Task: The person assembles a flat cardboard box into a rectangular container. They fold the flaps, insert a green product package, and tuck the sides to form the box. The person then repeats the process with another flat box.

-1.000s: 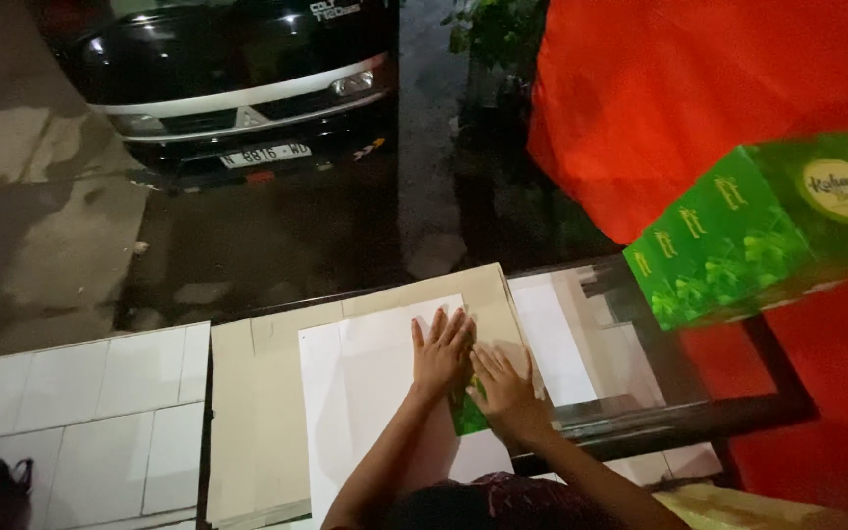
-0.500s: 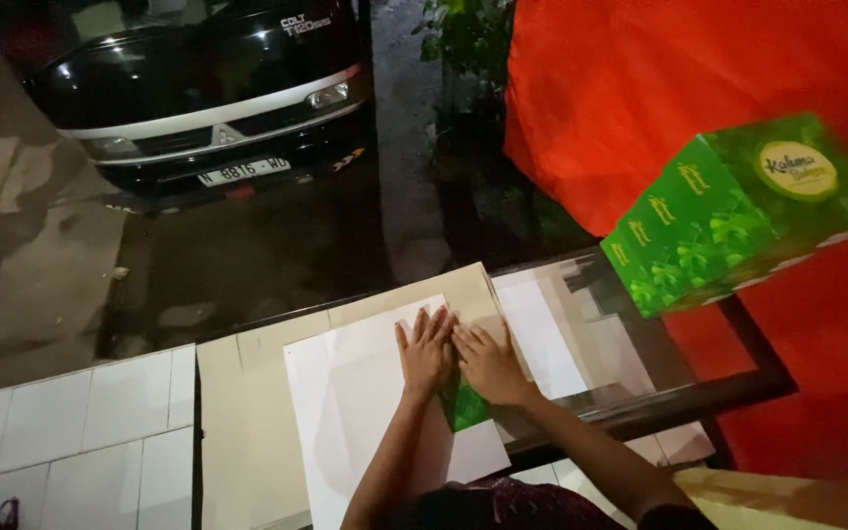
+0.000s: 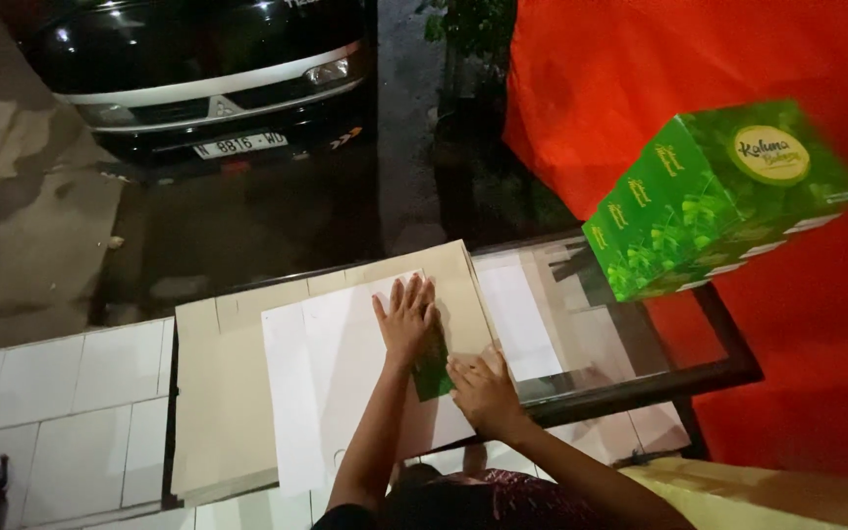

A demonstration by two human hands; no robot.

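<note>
My left hand lies flat, fingers spread, on a white cardboard sheet that rests on larger brown cardboard sheets. My right hand presses flat on the sheet's right part, just below and right of the left hand. A small green piece shows between the two hands, partly covered by them. Neither hand grips anything.
The sheets lie across a glass-topped table with a dark frame. A green printed box stands at the right before a red cloth. A dark parked vehicle is beyond; white floor tiles at left.
My right hand has slid down and to the right, away from my left hand, uncovering more of the green piece. The left hand stays pressed on the white sheet.
</note>
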